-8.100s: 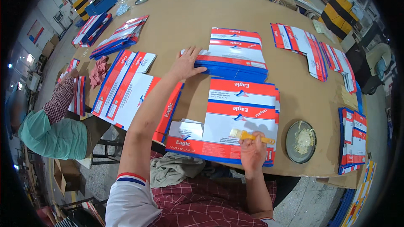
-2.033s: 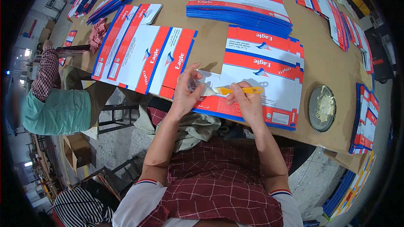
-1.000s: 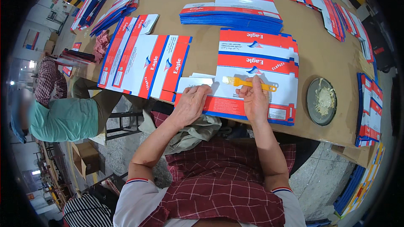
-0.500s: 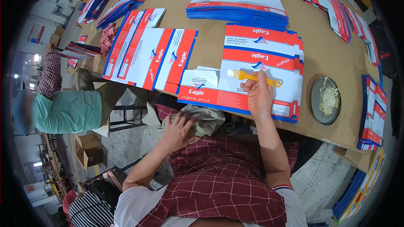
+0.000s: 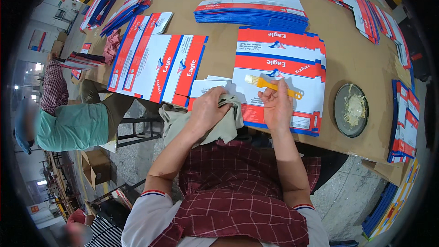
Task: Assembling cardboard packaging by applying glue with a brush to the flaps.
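Observation:
In my right hand (image 5: 277, 105) is a yellow-handled brush (image 5: 274, 85), its pale bristles pointing left and coated with something whitish. It is held over a flat red, white and blue carton sheet (image 5: 256, 100) at the table's near edge. My left hand (image 5: 211, 112) grips a grey-green cloth (image 5: 183, 126), which hangs over the edge and covers part of the sheet's left end. The fingertips of that hand are partly hidden by the cloth. Right of the sheet, a round dark dish (image 5: 339, 118) contains a pale, stringy paste (image 5: 355, 109).
More flat cartons (image 5: 160, 64) lie to the left, and a thick stack (image 5: 251, 13) stands at the back. Further stacks (image 5: 404, 121) line the right edge. A crumpled pink cloth (image 5: 111, 46) lies at left. A person in a green top (image 5: 75, 126) is by the table's left side.
My left hand has lifted the cloth from my lap to the table edge, over the sheet's left end. The right hand and brush have shifted only slightly.

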Action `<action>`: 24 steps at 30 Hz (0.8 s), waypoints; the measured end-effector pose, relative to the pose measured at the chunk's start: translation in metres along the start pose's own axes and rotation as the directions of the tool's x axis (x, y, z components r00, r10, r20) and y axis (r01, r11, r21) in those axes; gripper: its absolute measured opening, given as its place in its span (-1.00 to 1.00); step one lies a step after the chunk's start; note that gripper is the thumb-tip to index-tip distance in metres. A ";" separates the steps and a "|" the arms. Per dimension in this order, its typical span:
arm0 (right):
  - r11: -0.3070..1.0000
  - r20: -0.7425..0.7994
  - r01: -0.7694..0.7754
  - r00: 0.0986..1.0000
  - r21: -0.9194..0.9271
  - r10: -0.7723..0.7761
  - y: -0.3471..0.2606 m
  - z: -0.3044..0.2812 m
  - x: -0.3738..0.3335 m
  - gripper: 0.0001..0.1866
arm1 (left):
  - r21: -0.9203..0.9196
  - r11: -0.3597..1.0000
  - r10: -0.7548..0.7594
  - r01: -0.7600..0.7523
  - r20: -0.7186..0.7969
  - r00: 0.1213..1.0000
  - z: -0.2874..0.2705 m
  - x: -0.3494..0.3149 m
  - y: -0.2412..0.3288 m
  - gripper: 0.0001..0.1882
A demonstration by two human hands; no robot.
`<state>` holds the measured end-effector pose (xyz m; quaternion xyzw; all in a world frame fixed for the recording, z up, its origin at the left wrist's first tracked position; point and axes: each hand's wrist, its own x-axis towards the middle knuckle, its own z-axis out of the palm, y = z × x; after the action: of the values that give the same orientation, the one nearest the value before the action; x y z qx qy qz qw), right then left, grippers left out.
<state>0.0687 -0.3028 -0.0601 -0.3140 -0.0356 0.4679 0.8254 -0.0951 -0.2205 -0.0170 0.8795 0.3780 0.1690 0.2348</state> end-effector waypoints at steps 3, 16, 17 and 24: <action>1.000 -0.009 -0.009 1.000 0.011 0.009 -0.004 0.001 -0.002 -0.71 | 0.029 0.995 -0.092 0.091 0.011 0.996 0.005 0.004 -0.001 -0.73; 1.000 0.047 -0.005 0.999 0.010 0.005 -0.001 -0.002 0.001 -0.72 | 0.119 0.992 -0.053 0.045 0.062 0.997 0.026 0.033 -0.010 -0.71; 1.000 0.060 -0.002 0.998 0.009 0.002 0.000 -0.002 0.001 -0.72 | 0.138 0.989 -0.053 0.047 0.042 0.998 0.027 0.035 -0.009 -0.71; 0.999 0.016 0.027 1.000 -0.024 -0.027 0.001 -0.002 0.002 -0.72 | 0.027 0.991 -0.128 0.133 -0.141 0.982 0.018 0.048 -0.019 -0.71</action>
<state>0.0693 -0.3020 -0.0631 -0.3196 -0.0521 0.4588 0.8274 -0.0669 -0.1784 -0.0365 0.8429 0.4533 0.2074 0.2024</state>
